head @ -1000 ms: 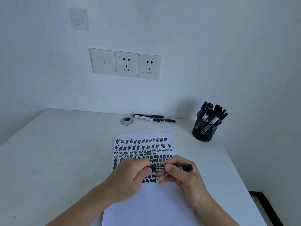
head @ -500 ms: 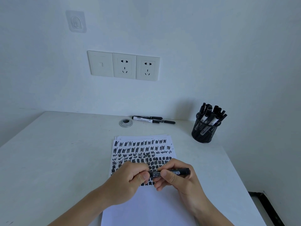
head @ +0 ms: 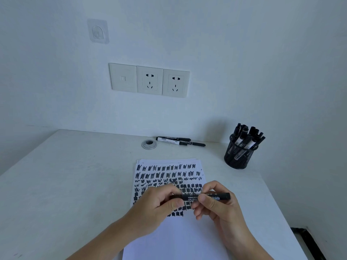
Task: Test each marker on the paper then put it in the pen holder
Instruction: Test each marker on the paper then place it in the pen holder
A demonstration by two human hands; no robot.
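Observation:
A black marker (head: pixel 205 196) lies level between both hands, above a stack of white paper (head: pixel 180 239) covered in rows of black test scribbles. My right hand (head: pixel 217 209) grips the marker's barrel. My left hand (head: pixel 159 207) pinches its left end, where the cap sits; fingers hide whether the cap is on or off. A black mesh pen holder (head: pixel 238 156) stands at the back right with several markers in it. Three more markers (head: pixel 178 141) lie by the wall.
The white desk (head: pixel 65 175) meets a white wall carrying a row of sockets (head: pixel 149 80) and a stick-on hook (head: pixel 97 31). A round metal cable grommet (head: pixel 149 144) sits left of the loose markers. The desk's right edge drops to a dark floor strip (head: pixel 308 243).
Both hands stay on the marker over the paper. The hands look slightly further apart along the barrel; the view has shifted a little.

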